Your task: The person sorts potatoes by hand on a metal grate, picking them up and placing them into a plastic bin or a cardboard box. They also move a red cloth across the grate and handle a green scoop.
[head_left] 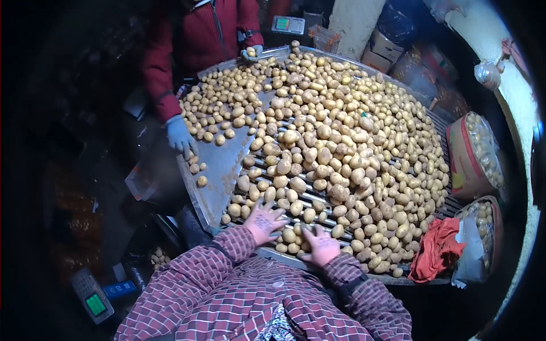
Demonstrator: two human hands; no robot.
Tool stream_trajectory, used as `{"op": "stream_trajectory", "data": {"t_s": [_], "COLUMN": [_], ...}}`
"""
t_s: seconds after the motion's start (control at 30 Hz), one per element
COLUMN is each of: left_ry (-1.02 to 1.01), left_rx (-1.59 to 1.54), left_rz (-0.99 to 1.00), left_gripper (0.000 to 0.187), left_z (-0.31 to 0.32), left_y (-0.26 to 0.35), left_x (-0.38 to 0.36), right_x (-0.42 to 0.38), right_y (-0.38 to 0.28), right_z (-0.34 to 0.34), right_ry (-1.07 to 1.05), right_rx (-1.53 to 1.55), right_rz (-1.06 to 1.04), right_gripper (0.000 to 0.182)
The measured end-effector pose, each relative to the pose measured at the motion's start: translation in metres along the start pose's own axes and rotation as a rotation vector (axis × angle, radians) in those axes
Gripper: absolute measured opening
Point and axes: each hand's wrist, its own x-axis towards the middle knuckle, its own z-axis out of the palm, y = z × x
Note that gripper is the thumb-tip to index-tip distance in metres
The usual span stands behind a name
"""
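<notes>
The fingers (277, 214) of the left hand (264, 222) are open and spread, palm down, over the potatoes (323, 132) at the near edge of the bench (219, 162). Those of the right hand (324, 249) are parted too, just beside more potatoes by the near rim, with none closed in the grasp. (Whether the fingertips press on anything underneath, I cannot tell.) A few potatoes lie between the two hands, and dark slats (316, 197) show among them.

Farther out, the heap thickens towards the middle and right, while smaller potatoes gather at the far left, on the flat metal part. There a co-worker (199, 34) has one gloved hand (180, 134) by some small ones and holds a potato in the other (259, 50).

At the right, a red cloth (437, 250) lies on the bench's edge, near two sacks with potatoes in them: a red-and-tan one (458, 149) and a nearer one (483, 224). Far more lie loose than in those sacks; I'd judge only a small share has been dealt with, and most is left.
</notes>
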Motion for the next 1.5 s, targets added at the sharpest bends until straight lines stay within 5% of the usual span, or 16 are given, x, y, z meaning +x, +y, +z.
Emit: {"op": "stream_trajectory", "data": {"t_s": [0.37, 0.43, 0.5, 0.53, 0.67, 0.73, 0.8, 0.83, 0.9, 0.97, 1.07, 1.2, 1.23, 1.33, 1.4, 1.5], "left_ry": [0.096, 0.125, 0.17, 0.193, 0.391, 0.431, 0.236, 0.065, 0.107, 0.146, 0.384, 0.682, 0.512, 0.569, 0.57, 0.579], "left_rx": [-0.074, -0.113, -0.131, -0.169, -0.319, -0.374, -0.172, -0.068, 0.008, 0.085, -0.257, -2.006, -2.4, -2.412, -2.295, -2.505], "left_rz": [-0.785, -0.811, -0.833, -0.836, -0.759, -0.595, -0.275, -0.272, -0.379, -0.444, -0.603, -0.653, -0.56, -0.471, -0.496, -0.616], "left_gripper": [0.062, 0.062, 0.06, 0.059, 0.054, 0.05, 0.044, 0.042, 0.043, 0.043, 0.043, 0.045, 0.045, 0.038, 0.032, 0.03], "left_z": [0.027, 0.039, 0.046, 0.048, 0.037, 0.003, 0.002, 0.003, 0.012, 0.003, -0.012, -0.006, -0.004, 0.024, 0.074, 0.014], "left_y": [-0.075, -0.079, -0.08, -0.083, -0.082, -0.062, -0.045, -0.043, -0.051, -0.05, -0.057, -0.059, -0.065, -0.077, -0.093, -0.08], "left_x": [-0.082, -0.084, -0.083, -0.08, -0.072, -0.055, -0.04, -0.037, -0.032, -0.031, -0.034, -0.045, -0.056, -0.076, -0.09, -0.087], "right_x": [0.133, 0.154, 0.206, 0.205, 0.226, 0.21, 0.193, 0.185, 0.173, 0.164, 0.171, 0.174, 0.187, 0.265, 0.304, 0.275], "right_y": [-0.035, -0.039, -0.011, -0.02, -0.001, -0.007, -0.009, -0.006, -0.002, 0.0, -0.004, -0.054, -0.057, -0.025, 0.005, -0.007], "right_z": [0.011, -0.03, -0.018, -0.057, -0.022, -0.011, 0.005, 0.005, -0.011, -0.019, -0.028, -0.053, -0.072, -0.088, -0.074, -0.067], "right_ry": [-0.119, -0.097, 0.277, 0.307, 0.513, 0.336, 0.391, 0.369, 0.259, 0.192, 0.029, -0.258, -0.178, 0.404, 0.659, 0.445], "right_rx": [0.091, 0.097, 0.189, 0.182, 0.015, 0.018, -0.029, -0.021, -0.043, 0.273, 0.794, 0.687, 0.582, 0.228, 0.049, -0.206], "right_rz": [-0.528, -0.506, -0.495, -0.381, -0.427, -0.309, -0.338, -0.348, -0.34, -0.151, 0.088, -0.348, -0.343, -0.226, 0.069, -0.081], "right_gripper": [0.071, 0.056, 0.044, 0.043, 0.044, 0.037, 0.034, 0.033, 0.033, 0.033, 0.039, 0.05, 0.052, 0.054, 0.053, 0.05]}}
